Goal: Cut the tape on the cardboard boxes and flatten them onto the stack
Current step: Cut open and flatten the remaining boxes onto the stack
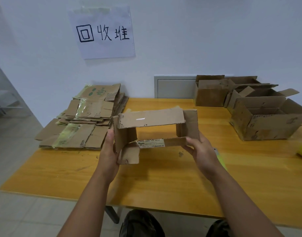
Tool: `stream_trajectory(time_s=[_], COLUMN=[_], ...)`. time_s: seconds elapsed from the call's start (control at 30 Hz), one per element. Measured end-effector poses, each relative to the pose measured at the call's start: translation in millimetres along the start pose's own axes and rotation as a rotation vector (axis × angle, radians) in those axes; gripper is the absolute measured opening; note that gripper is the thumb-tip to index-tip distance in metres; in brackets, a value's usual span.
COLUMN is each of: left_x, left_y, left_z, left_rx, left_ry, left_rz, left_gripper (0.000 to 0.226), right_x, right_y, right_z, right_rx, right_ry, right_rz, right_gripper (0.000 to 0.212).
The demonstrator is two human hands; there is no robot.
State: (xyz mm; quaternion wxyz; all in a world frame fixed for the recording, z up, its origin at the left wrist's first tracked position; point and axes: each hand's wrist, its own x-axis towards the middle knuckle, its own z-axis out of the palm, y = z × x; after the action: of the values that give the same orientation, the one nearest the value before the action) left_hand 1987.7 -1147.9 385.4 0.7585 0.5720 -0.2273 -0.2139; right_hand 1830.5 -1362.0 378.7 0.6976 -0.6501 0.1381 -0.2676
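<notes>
**Opened box held over the bench, ready to be collapsed**

A person holds a small cardboard box (153, 130) above the middle of the bench (164, 182), both ends open so the wood shows through it. The left hand (109, 151) grips the box's left wall with the thumb curled along it, and the right hand (200, 151) pinches the lower right corner. A loose flap hangs at the lower left. No tape appears to bridge the flaps, though the far side is hidden.

The stack (83, 120) of flattened cardboard lies at the bench's far left corner, under a paper sign (102, 31) on the wall. Several unflattened boxes (259, 110) stand along the far right edge. Something yellow-green (222, 159) lies on the bench behind the right wrist; it may be the cutter, but it is too hidden to tell.

To flatten the box well, the hands should push diagonally opposite corners toward each other so the walls fold along existing creases, then press it flat before carrying it to the stack.
</notes>
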Motion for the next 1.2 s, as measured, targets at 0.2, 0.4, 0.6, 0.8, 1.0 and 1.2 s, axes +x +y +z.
stream_trajectory(time_s=[0.2,0.4,0.6,0.8,1.0,1.2], left_x=[0,7,13,10,10,16], left_y=[2,-7,-26,-46,-56,-52], left_z=[0,-7,-25,-30,-27,-27], left_rx=[0.104,0.563,0.811,0.970,1.222,1.378], left_ry=[0.099,0.110,0.025,-0.040,-0.085,-0.239], left_rz=[-0.151,-0.033,0.027,0.008,0.026,0.029], left_gripper=[0.049,0.018,0.025,0.007,0.007,0.046], right_x=[-2,6,2,-7,4,50], right_y=[-2,3,21,36,40,59], right_z=[-2,-12,-18,-7,10,29], right_rx=[0.244,0.205,-0.066,-0.850,-1.099,-1.347], right_ry=[0.061,0.384,0.491,0.198,0.186,-0.359], right_rz=[0.108,0.191,0.223,0.276,0.002,0.014], right_gripper=[0.067,0.034,0.038,0.016,0.022,0.062])
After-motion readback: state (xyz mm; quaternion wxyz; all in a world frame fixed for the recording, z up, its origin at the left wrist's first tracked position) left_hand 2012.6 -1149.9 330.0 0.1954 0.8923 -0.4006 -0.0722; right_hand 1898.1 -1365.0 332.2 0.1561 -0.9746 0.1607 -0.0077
